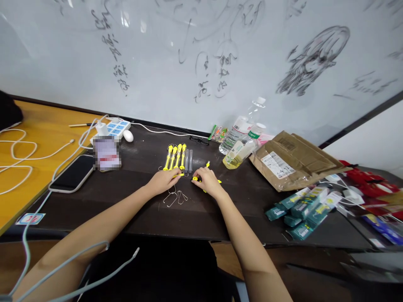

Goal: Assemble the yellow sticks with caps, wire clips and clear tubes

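My left hand is closed with its fingertips pinching a slim yellow plastic piece. To the right of it, my right hand has its thumb and fingers closed on a small round yellow cap. Just beyond my left hand lie several yellow spring scales with wire hooks, side by side. Clear empty tubes rest beside them. Bent wire hooks lie on the near side of my left hand. Around my right hand are more small yellow parts, some partly hidden under it.
Bottles and a brown parcel bag stand right of centre. Teal boxes are piled at the right. On the left are a phone, a power strip and loose cables. Behind the desk rises a whiteboard.
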`<state>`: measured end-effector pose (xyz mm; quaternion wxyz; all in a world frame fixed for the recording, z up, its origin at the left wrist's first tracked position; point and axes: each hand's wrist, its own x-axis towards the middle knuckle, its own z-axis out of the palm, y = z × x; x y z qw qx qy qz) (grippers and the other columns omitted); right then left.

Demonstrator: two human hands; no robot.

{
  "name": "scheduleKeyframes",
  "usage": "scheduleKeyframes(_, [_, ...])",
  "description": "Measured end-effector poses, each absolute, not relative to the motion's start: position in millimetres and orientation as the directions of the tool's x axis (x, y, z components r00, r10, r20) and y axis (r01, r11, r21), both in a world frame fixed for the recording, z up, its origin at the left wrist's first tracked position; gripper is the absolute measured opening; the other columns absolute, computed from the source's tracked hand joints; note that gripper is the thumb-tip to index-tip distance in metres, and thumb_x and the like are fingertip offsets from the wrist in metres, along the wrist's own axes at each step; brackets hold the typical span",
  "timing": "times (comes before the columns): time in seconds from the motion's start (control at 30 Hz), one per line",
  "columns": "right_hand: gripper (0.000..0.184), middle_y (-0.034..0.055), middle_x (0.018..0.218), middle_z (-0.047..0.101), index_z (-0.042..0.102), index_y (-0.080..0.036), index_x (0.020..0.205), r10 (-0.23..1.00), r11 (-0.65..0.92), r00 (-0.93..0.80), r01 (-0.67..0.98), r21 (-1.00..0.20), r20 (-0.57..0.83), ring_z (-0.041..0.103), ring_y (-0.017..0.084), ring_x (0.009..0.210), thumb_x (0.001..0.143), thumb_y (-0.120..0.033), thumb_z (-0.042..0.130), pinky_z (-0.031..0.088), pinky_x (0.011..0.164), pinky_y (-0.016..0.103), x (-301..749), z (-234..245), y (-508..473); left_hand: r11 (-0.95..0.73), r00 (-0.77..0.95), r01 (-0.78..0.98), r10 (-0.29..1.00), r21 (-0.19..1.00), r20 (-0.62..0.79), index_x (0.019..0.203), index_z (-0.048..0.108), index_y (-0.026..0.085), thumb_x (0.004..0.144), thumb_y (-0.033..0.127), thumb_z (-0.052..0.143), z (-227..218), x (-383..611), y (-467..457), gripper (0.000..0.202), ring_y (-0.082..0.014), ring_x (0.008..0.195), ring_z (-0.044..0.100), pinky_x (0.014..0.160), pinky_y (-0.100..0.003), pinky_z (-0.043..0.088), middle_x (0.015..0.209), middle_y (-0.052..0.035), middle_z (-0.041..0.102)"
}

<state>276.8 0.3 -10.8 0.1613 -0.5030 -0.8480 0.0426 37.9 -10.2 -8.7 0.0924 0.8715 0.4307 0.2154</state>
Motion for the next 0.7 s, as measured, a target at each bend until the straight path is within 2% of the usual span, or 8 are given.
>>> scheduleKeyframes(0.17, [0.008, 0.0035, 0.087, 0.059, 0.059, -0.021, 0.079, 0.886, 0.453, -0.432, 0.884, -0.118, 0.167, 0.048, 0.022, 0.093, 0.08, -0.028, 0.06, 0.03, 0.081, 0.034, 281, -4, -5, -0.613, 0.519, 0.701, 0.789, 0.365, 0.33, 0.101, 0.055, 0.021, 0.096, 0.036, 0.035, -9, 37, -10, 0.026, -0.0154, 0.066, 0.062, 0.06, -0.024, 0.041, 0.08, -0.0006, 0.067])
scheduleKeyframes(0.3, [0.012, 0.0032, 0.086, 0.059, 0.057, -0.02, 0.073, 0.887, 0.455, -0.436, 0.883, -0.119, 0.155, 0.047, 0.022, 0.093, 0.08, -0.029, 0.058, 0.029, 0.087, 0.037, 280, -1, -7, -0.609, 0.485, 0.696, 0.79, 0.381, 0.375, 0.099, 0.056, 0.021, 0.094, 0.033, 0.04, -9, 37, -11, 0.021, -0.0147, 0.067, 0.063, 0.06, -0.024, 0.042, 0.08, 0.0004, 0.067])
scheduleKeyframes(0.4, [0.014, 0.003, 0.088, 0.059, 0.058, -0.021, 0.081, 0.878, 0.459, -0.419, 0.874, -0.161, 0.23, 0.048, 0.021, 0.094, 0.087, -0.032, 0.052, 0.029, 0.091, 0.037, 280, -1, -7, -0.639, 0.45, 0.677, 0.753, 0.367, 0.481, 0.103, 0.057, 0.021, 0.092, 0.027, 0.045, -10, 38, -10, 0.018, -0.0144, 0.075, 0.064, 0.065, -0.024, 0.046, 0.091, -0.0008, 0.069])
scheduleKeyframes(0.53, [0.023, 0.0034, 0.086, 0.061, 0.06, -0.022, 0.083, 0.868, 0.458, -0.375, 0.858, -0.234, 0.325, 0.049, 0.02, 0.092, 0.093, -0.034, 0.043, 0.031, 0.092, 0.036, 278, -1, -5, -0.755, 0.462, 0.597, 0.6, 0.271, 0.653, 0.106, 0.061, 0.021, 0.093, 0.023, 0.045, -11, 37, -9, 0.02, -0.0134, 0.088, 0.063, 0.075, -0.025, 0.048, 0.099, -0.0031, 0.067])
scheduleKeyframes(0.63, [0.034, 0.0039, 0.085, 0.062, 0.063, -0.021, 0.082, 0.852, 0.502, -0.379, 0.788, -0.358, 0.362, 0.051, 0.019, 0.088, 0.096, -0.038, 0.037, 0.035, 0.09, 0.035, 274, 1, -5, -0.799, 0.488, 0.576, 0.506, 0.174, 0.711, 0.101, 0.065, 0.023, 0.094, 0.024, 0.046, -8, 37, -11, 0.021, -0.015, 0.093, 0.06, 0.079, -0.028, 0.048, 0.099, -0.0052, 0.065])
scheduleKeyframes(0.7, [0.041, 0.0042, 0.084, 0.063, 0.065, -0.021, 0.082, 0.84, 0.539, -0.396, 0.692, -0.48, 0.372, 0.053, 0.018, 0.086, 0.098, -0.039, 0.032, 0.038, 0.087, 0.034, 270, 2, -7, -0.803, 0.52, 0.579, 0.495, 0.138, 0.696, 0.101, 0.067, 0.025, 0.094, 0.026, 0.045, -5, 38, -15, 0.023, -0.0153, 0.089, 0.059, 0.078, -0.029, 0.048, 0.094, -0.0049, 0.065])
